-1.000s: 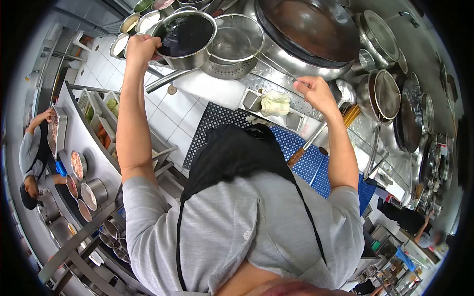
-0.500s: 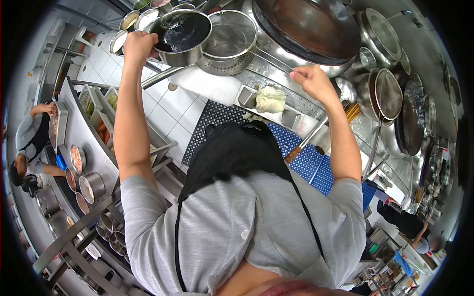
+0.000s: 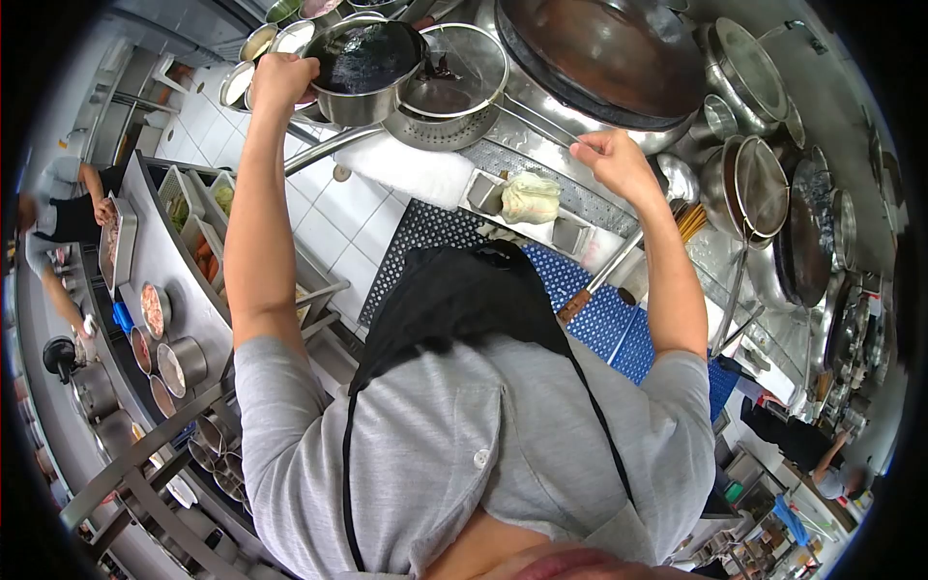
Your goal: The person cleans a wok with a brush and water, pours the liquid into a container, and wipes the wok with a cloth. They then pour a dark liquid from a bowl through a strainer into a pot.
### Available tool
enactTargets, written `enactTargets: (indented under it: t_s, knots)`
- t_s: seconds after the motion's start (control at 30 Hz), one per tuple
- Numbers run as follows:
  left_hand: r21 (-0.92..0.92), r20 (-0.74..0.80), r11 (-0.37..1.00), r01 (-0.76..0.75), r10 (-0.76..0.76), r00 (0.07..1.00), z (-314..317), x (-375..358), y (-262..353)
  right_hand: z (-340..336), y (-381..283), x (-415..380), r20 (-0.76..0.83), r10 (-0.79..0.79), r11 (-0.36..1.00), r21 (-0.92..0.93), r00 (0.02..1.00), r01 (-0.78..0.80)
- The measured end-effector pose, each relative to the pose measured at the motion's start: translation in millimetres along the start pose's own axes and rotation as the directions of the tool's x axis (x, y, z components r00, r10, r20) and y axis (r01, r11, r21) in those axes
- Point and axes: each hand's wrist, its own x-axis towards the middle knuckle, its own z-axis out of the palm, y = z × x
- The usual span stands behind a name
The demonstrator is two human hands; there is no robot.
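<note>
My left hand (image 3: 283, 79) is closed on the rim of a metal pot (image 3: 365, 108) of dark, glossy liquid (image 3: 362, 56). The pot leans toward a round strainer (image 3: 449, 92) on its right, and dark liquid spills over its lip into the mesh. My right hand (image 3: 616, 164) pinches the end of the strainer's long wire handle (image 3: 536, 118). Beneath the strainer is a perforated metal piece (image 3: 440, 135); whatever lies inside under the mesh is hidden.
A large wok (image 3: 599, 53) sits right of the strainer. Ladles, woks and more strainers (image 3: 762, 184) crowd the right side. Nearer me are a folded cloth (image 3: 530, 196) and a long-handled brush (image 3: 575, 304). At left, a person (image 3: 72, 203) works beside a counter with trays and pots.
The pot has tipped further right, and dark liquid now runs from its lip into the strainer. My right hand stays nearly still. The person at left has changed posture.
</note>
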Motion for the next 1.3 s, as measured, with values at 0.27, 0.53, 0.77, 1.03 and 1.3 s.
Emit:
enactTargets:
  t_s: [0.27,0.53,0.77,1.03,1.3]
  knots:
    - [0.022,-0.009,1.0,-0.009,0.009,1.0,3.3,1.0,4.7,3.1,2.7,-0.4,-0.011,0.015,1.0,0.004,1.0,-0.015]
    - [0.042,-0.025,0.999,0.022,-0.021,0.999,1.7,-5.9,17.1,10.0,12.2,4.2,-0.034,0.012,1.0,0.016,0.999,-0.011]
    - [0.1,-0.021,0.995,0.014,-0.012,1.0,-3.9,-14.9,24.6,10.5,10.1,1.0,-0.031,0.0,1.0,0.024,1.0,0.001]
    - [0.161,-0.022,0.987,0.011,-0.007,1.0,-5.9,-11.1,26.5,11.7,5.2,-2.9,-0.04,-0.017,0.999,0.033,0.999,0.018]
    - [0.195,-0.001,0.981,-0.013,0.013,1.0,-3.4,-3.0,23.6,11.7,0.2,-5.7,-0.028,0.002,0.999,0.035,1.0,-0.001]
